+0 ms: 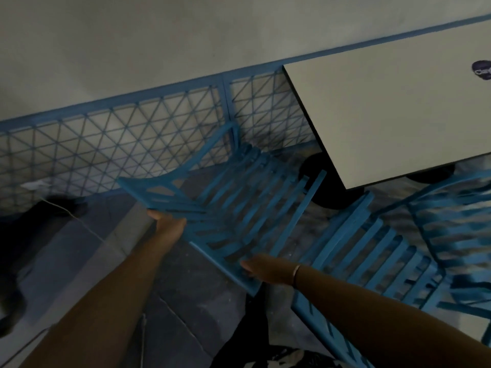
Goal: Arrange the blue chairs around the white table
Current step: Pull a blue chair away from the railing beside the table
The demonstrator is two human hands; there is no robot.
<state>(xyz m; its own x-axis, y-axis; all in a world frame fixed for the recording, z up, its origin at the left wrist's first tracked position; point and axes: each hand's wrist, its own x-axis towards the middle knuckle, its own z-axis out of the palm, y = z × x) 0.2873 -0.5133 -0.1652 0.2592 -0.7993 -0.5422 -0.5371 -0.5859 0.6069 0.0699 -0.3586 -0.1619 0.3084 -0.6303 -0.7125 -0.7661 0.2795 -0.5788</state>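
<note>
While left hand point(169, 224) and right hand point(266, 270) clasp its edges, fingers curled underneath, tilted chair point(240, 205) just left of table point(398, 115) corner, second chair point(372, 252) at table's near edge, fence point(127, 136) beyond.

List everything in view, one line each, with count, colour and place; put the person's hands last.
held chair: one, blue, slatted, centre, tilted, near the table's corner
second chair: one, blue, slatted, lower right
third chair: one, blue, right edge, blurred
table: one, white top, upper right
sticker: one, dark, on the table top, right edge
table base: one, black, under the table's near corner
lattice fence: one, blue, along the pale wall behind
floor: grey tiles, underfoot
bracelet: one, thin, right wrist
left hand: grips the held chair's left edge
right hand: grips its near edge
</note>
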